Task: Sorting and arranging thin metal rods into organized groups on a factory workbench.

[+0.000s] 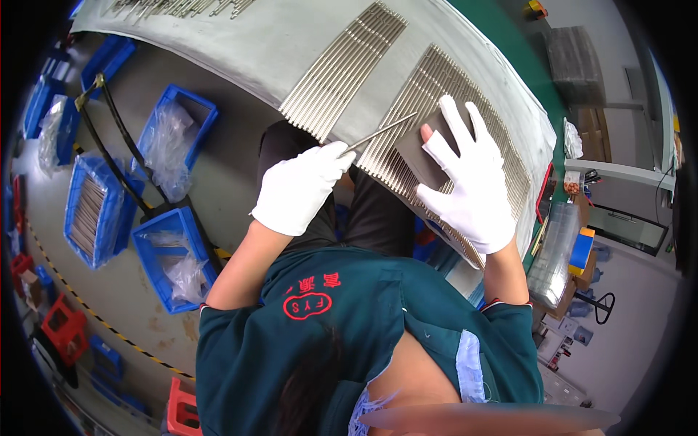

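White gloves cover both my hands. A thin metal rod (384, 131) is pinched in my left hand (304, 183) and points up to the right over the cloth. Its far tip is close to a wide row of metal rods (418, 93) lying side by side on the table. My right hand (472, 185) rests with fingers spread over a dark grey flat pad (413, 156), which lies on that row. One fingertip of this glove is bare. Left of the wide row lies a narrower row of rods (347, 67).
A pale cloth (269, 43) covers the table, with loose rods (182, 6) at its far left. Blue crates (166, 287) with plastic bags stand on the floor at left, one holding rods (89, 214). A black cart handle (120, 116) rises among them. Red stools (64, 330) stand farther off.
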`<state>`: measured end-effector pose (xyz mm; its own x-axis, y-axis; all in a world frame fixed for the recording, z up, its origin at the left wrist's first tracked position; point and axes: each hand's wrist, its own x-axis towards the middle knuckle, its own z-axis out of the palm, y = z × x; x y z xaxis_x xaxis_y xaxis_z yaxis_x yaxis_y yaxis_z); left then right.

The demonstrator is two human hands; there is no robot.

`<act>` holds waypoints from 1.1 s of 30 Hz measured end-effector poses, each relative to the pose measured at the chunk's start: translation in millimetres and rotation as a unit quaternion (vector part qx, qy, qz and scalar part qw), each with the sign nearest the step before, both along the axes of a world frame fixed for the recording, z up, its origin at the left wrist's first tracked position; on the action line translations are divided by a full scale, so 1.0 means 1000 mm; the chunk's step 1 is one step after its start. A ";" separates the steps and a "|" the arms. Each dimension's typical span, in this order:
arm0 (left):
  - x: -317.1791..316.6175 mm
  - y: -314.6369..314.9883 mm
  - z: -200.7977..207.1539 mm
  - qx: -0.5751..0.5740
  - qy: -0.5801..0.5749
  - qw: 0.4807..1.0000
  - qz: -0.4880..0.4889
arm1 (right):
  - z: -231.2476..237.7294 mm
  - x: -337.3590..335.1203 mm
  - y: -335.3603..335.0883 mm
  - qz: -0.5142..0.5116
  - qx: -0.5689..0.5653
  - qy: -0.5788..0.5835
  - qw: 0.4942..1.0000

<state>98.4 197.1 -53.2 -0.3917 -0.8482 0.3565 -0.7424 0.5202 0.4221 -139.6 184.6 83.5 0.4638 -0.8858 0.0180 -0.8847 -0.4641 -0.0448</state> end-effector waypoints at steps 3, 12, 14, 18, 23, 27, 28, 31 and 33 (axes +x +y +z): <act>0.000 0.004 -0.004 0.019 0.003 1.000 0.024 | -0.009 0.027 -0.022 0.034 -0.036 0.047 0.998; 0.002 -0.005 -0.004 -0.035 0.058 0.998 0.012 | -0.018 0.019 -0.018 0.015 -0.039 0.039 0.998; -0.001 -0.006 0.002 -0.040 0.054 0.998 0.006 | -0.018 0.026 -0.035 0.015 -0.061 0.034 0.997; -0.005 -0.006 0.008 0.026 0.037 0.998 0.046 | -0.022 0.031 -0.043 0.015 -0.117 0.044 0.992; -0.001 -0.003 0.006 0.028 0.003 0.998 0.061 | -0.020 -0.001 0.005 -0.012 -0.007 0.024 1.000; -0.003 -0.003 0.000 -0.064 0.014 0.997 0.036 | -0.010 0.000 0.006 -0.030 -0.039 0.015 0.999; -0.003 -0.003 0.001 -0.064 0.017 0.997 0.040 | -0.005 0.006 0.004 -0.025 -0.025 0.019 0.999; -0.003 -0.004 -0.006 -0.018 0.072 0.996 0.040 | -0.013 0.026 -0.017 0.008 -0.045 0.042 0.998; -0.006 -0.007 0.004 0.015 0.077 0.996 0.032 | -0.022 0.032 -0.035 0.005 -0.081 0.040 0.996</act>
<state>91.9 190.1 -49.3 -0.2801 -0.8808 0.3817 -0.6989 0.4597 0.5479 -107.2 149.9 61.6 0.4774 -0.8700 0.1233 -0.8781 -0.4675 0.1018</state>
